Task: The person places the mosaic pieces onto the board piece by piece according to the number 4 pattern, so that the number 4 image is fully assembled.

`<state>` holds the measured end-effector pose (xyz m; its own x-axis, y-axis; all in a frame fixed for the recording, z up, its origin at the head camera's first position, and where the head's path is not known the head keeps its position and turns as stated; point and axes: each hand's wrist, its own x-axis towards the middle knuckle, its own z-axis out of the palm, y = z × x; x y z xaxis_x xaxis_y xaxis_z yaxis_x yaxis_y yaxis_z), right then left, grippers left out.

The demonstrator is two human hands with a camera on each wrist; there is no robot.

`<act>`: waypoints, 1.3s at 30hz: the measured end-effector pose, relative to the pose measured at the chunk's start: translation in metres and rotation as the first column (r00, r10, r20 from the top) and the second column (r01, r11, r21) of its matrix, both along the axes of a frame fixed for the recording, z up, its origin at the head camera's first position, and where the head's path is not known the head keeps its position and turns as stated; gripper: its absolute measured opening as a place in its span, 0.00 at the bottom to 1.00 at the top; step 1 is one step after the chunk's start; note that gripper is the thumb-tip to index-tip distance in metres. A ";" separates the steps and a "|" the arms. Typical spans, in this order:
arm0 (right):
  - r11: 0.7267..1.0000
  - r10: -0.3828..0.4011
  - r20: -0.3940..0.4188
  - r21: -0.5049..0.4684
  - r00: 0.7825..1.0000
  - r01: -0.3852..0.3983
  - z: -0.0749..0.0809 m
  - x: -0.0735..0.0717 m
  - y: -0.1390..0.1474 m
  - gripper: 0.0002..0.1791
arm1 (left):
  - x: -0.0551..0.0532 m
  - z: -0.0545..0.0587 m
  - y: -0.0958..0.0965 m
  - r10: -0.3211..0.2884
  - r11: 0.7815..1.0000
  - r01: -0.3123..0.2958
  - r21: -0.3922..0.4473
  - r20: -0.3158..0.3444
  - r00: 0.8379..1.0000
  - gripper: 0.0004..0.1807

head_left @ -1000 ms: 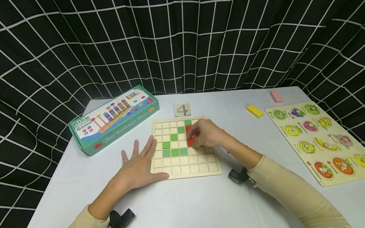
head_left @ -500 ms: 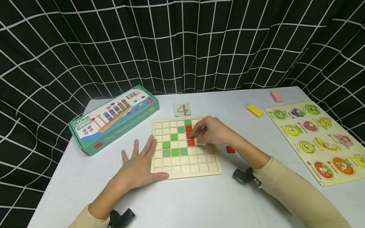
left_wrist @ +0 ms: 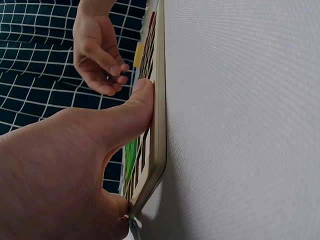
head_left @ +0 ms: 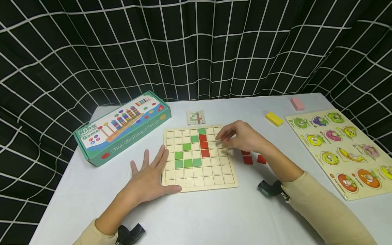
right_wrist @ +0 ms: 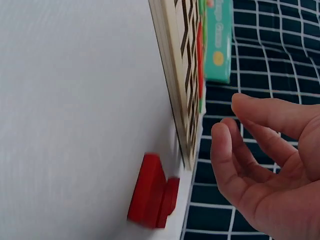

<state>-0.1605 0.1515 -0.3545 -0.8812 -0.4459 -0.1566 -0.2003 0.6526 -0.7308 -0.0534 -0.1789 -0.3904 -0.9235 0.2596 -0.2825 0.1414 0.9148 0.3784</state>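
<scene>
Seven green tiles and three red tiles sit in your wooden grid board, loose red tiles lie unplaced to its right, your left hand rests spread along its edge, and your right hand hovers empty, fingers relaxed.

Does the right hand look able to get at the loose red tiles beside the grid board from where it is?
Probably yes: the right hand holds nothing and hovers near the loose red tiles, which lie on the white tabletop beside the grid board; I see nothing blocking the way.
</scene>
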 end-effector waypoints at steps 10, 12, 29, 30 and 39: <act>0.998 -0.052 0.009 0.036 0.999 0.051 -0.002 -0.002 0.024 0.16 | -0.002 -0.003 0.000 0.000 1.000 0.000 0.000 0.003 1.000 0.71; 0.998 -0.053 0.009 0.037 0.999 0.053 -0.002 -0.003 0.028 0.16 | -0.002 -0.004 0.000 0.000 1.000 0.000 -0.003 0.004 1.000 0.71; 0.998 -0.034 0.032 0.051 0.999 0.032 -0.008 -0.008 0.049 0.19 | -0.003 -0.005 0.002 0.005 1.000 -0.005 -0.013 0.015 1.000 0.71; 0.998 -0.034 0.034 0.051 0.999 0.032 -0.009 -0.009 0.050 0.19 | -0.003 -0.005 0.001 0.005 1.000 -0.005 -0.014 0.015 1.000 0.71; 0.998 -0.040 0.056 0.045 0.998 0.038 -0.013 -0.011 0.053 0.19 | -0.002 -0.004 0.000 0.005 1.000 -0.005 -0.012 0.010 1.000 0.72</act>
